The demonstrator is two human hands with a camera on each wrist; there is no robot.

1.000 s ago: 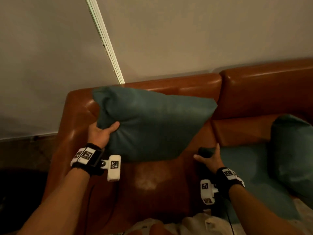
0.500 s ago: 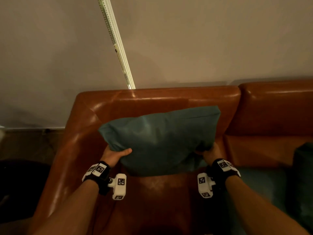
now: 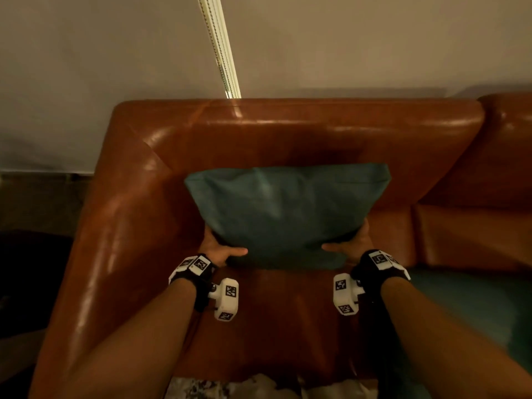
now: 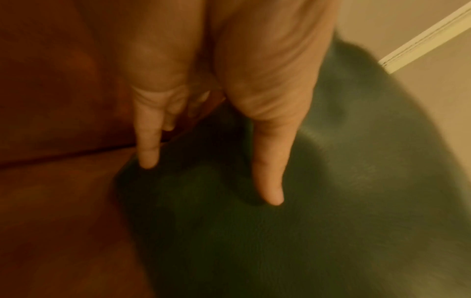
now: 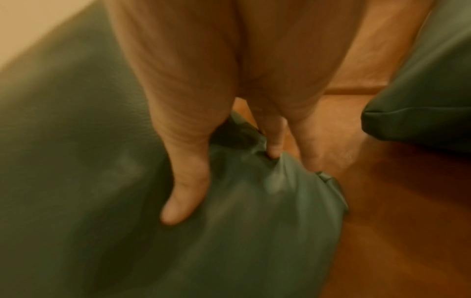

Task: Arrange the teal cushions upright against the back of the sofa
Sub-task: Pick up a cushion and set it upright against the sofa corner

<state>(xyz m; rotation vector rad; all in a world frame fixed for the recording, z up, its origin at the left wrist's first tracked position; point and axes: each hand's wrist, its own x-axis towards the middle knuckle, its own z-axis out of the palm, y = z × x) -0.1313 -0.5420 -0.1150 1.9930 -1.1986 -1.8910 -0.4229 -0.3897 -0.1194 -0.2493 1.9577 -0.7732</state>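
Observation:
A teal cushion (image 3: 285, 208) stands nearly upright in the left seat of the brown leather sofa (image 3: 302, 128), its top edge leaning toward the sofa back. My left hand (image 3: 221, 249) grips its lower left corner, thumb on the front face and fingers behind. My right hand (image 3: 348, 244) grips the lower right corner the same way. In the left wrist view the thumb presses into the teal cushion (image 4: 305, 201). In the right wrist view the fingers bunch the fabric of the teal cushion (image 5: 242, 201). Whether its bottom edge touches the seat is hidden.
A second teal cushion (image 3: 466, 306) lies flat on the seat at the right, and its corner (image 5: 420, 100) shows in the right wrist view. The sofa's left armrest (image 3: 115, 226) borders the seat. A white vertical strip (image 3: 221, 47) runs down the wall behind.
My right hand has come up from the seat and taken the cushion's lower right corner. Both hands have lowered the cushion and squared it toward the sofa back.

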